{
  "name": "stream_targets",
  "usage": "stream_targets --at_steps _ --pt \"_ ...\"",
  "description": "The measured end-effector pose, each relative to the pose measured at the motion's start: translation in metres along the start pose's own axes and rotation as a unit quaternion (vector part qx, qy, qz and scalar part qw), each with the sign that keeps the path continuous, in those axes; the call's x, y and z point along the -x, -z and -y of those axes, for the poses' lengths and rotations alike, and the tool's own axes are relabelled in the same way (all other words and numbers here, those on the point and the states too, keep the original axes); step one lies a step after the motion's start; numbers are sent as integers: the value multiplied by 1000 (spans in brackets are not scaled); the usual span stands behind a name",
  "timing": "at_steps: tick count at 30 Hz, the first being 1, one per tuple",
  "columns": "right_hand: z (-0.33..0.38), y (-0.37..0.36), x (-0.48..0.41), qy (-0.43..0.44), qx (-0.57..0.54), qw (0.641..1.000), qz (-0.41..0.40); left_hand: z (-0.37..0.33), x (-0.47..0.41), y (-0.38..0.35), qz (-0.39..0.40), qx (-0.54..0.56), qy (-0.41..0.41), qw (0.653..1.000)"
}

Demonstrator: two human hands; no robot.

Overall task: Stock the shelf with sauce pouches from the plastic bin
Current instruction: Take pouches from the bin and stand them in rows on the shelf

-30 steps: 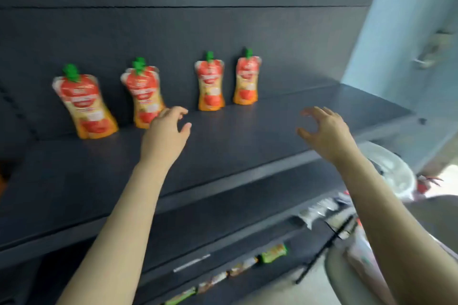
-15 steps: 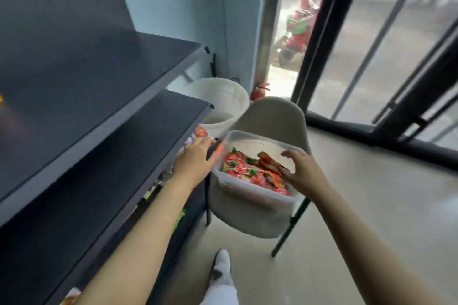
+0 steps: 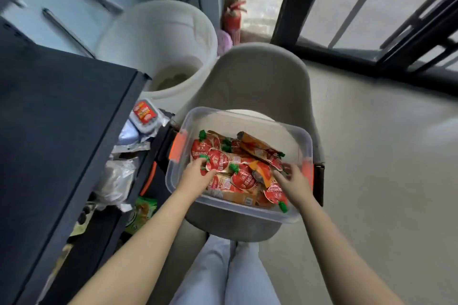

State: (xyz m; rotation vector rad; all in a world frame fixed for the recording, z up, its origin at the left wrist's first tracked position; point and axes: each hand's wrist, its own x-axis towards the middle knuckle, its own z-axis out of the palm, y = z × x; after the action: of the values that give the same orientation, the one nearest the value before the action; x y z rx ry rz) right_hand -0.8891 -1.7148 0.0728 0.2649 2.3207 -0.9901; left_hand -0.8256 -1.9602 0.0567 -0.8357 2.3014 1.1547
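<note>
Sauce pouches (image 3: 244,176) beside white bucket (image 3: 158,39)

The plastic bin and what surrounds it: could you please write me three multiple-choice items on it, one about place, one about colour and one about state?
1. What does the plastic bin rest on?
A. the floor
B. a grey chair
C. the dark shelf

2. What colour are the bin's latches?
A. orange
B. blue
C. black

3. Where are the two hands now?
A. both inside the bin among the sauce pouches
B. both on the shelf
C. one on the white bucket

Answers:
1 B, the grey chair rises behind the bin and its seat shows below.
2 A, an orange latch sits on the bin's side.
3 A, the left hand and right hand reach among the sauce pouches.
</note>
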Motion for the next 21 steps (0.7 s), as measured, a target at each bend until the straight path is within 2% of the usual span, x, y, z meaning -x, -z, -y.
stream_targets --at_steps 5,8,13,18,21 --pt "-22 -25 -56 -52 -35 998 0 11 -51 -41 2 58 78 995" --pt "-38 -36 -80 -75 -20 997 14 20 -67 -57 -44 88 99 990" --pt "-47 -49 -89 -76 -26 997 -8 21 -74 -61 -104 276 168 941" --pt "-48 -52 -89 -78 -76 991 -76 9 -77 -68 -112 335 182 918" --pt "-46 -50 -95 -91 -45 992 -69 1 -82 -68 -96 367 191 905"
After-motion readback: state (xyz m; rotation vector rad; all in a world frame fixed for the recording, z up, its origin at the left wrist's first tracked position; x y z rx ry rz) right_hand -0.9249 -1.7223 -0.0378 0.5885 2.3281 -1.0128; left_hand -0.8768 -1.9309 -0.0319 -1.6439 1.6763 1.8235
